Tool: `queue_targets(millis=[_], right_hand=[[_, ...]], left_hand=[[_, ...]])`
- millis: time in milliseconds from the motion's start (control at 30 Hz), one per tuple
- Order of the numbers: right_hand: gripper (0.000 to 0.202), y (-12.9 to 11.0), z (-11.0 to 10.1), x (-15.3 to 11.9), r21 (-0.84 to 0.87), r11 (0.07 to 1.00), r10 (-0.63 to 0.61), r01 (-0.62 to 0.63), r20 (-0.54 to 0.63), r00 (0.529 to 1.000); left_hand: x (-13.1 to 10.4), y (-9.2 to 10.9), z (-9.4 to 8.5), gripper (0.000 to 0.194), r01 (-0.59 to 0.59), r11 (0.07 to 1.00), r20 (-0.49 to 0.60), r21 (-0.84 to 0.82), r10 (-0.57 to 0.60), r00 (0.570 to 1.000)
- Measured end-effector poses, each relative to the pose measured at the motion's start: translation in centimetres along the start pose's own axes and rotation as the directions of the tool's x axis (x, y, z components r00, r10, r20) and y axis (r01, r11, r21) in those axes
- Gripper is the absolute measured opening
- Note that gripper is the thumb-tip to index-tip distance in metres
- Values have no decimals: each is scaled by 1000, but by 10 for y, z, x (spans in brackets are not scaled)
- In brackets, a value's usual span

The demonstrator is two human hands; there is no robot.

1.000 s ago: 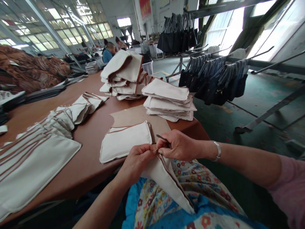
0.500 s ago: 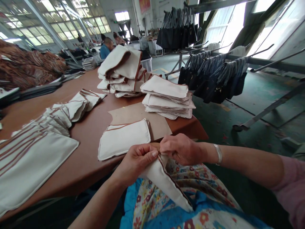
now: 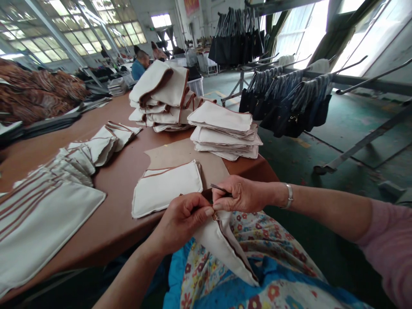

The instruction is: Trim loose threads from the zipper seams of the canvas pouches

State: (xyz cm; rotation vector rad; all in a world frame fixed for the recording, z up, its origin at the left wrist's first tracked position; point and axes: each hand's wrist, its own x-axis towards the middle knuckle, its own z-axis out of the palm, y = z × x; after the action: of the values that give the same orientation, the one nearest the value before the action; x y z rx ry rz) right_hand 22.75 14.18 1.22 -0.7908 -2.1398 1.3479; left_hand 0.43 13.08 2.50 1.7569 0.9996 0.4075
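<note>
A white fabric pouch with brown edging (image 3: 222, 249) hangs over my lap, its upper corner pinched between the thumb and fingers of my left hand (image 3: 185, 214). My right hand (image 3: 241, 194) is closed around a thin dark tool (image 3: 220, 188), whose one end sticks out to the left above the fingers. The fingertips of both hands meet at the pouch's corner, so what lies between them is hidden. Just beyond my left hand, a flat white pouch (image 3: 167, 187) lies at the table's edge, partly on a piece of tan board (image 3: 185, 151).
The brown table (image 3: 125, 180) bears a fanned row of white pouches (image 3: 48, 214), a neat stack (image 3: 225, 133) and a folded pile (image 3: 161, 96). Racks of dark bags (image 3: 289, 98) stand at the right. A person in blue (image 3: 138, 68) is at the back.
My right hand has shifted slightly up and left and turned, so that the dark tool now shows. The pouch's top has opened a little between its edges. The whole view has moved slightly.
</note>
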Motion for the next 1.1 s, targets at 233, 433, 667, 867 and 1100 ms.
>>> queue_targets(millis=[233,433,667,867,1100], right_hand=[[28,10,0,-8,-61,998,-42,36,-100,994],[27,7,9,-7,88,995,53,-43,-115,992],[33,41,-28,-28,325,914,294,-243,-118,948],[37,18,-32,-8,-221,970,62,-96,-158,985],[39,0,22,8,-18,992,125,-125,-3,992]], left_hand=[[0,-12,-8,49,220,899,170,-378,-166,971],[2,-5,-4,39,157,966,140,-207,-130,982],[-17,-28,-40,43,215,974,410,67,-224,884],[-2,13,-16,40,51,980,281,194,-105,954],[13,2,-32,41,185,981,335,64,-196,922]])
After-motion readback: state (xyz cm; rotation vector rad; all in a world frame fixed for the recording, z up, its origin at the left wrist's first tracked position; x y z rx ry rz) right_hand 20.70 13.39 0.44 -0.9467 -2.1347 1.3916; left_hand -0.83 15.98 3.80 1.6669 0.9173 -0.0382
